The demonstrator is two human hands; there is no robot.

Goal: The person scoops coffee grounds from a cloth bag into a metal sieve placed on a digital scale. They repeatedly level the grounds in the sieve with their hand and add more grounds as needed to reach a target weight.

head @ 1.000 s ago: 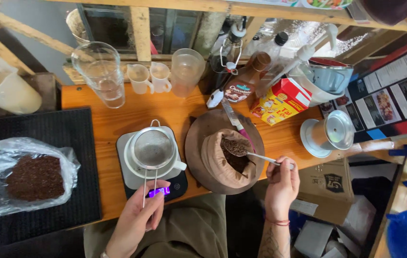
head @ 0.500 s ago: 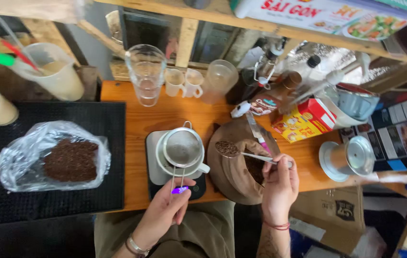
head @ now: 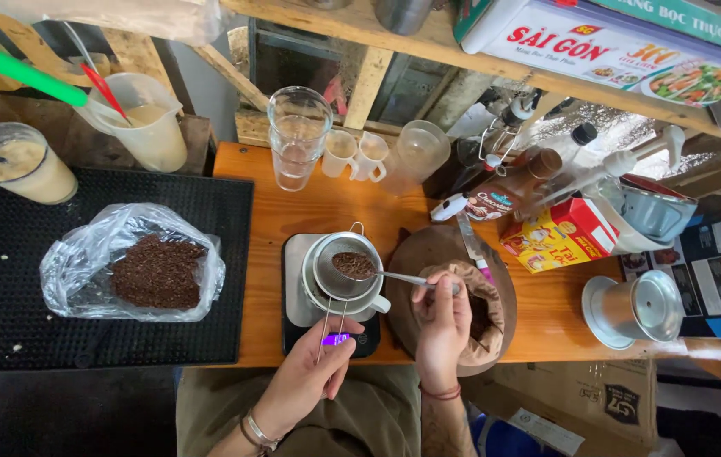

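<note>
My right hand holds a metal spoon heaped with brown powder over a small mesh strainer. The strainer rests on a white cup that stands on a small digital scale. My left hand pinches the strainer's wire handle at its purple tip, near the table's front edge. Just right of the scale, under my right hand, lies an open brown paper bag of the same powder.
A clear plastic bag of dark grounds lies on a black mat at left. Glasses, small white cups, bottles and a red and yellow carton crowd the back. A metal drip filter stands at right. A wooden shelf overhangs.
My right hand has lifted the loaded spoon out of the brown bag and carried it left over the strainer. My left hand stays on the strainer handle. The view has shifted right.
</note>
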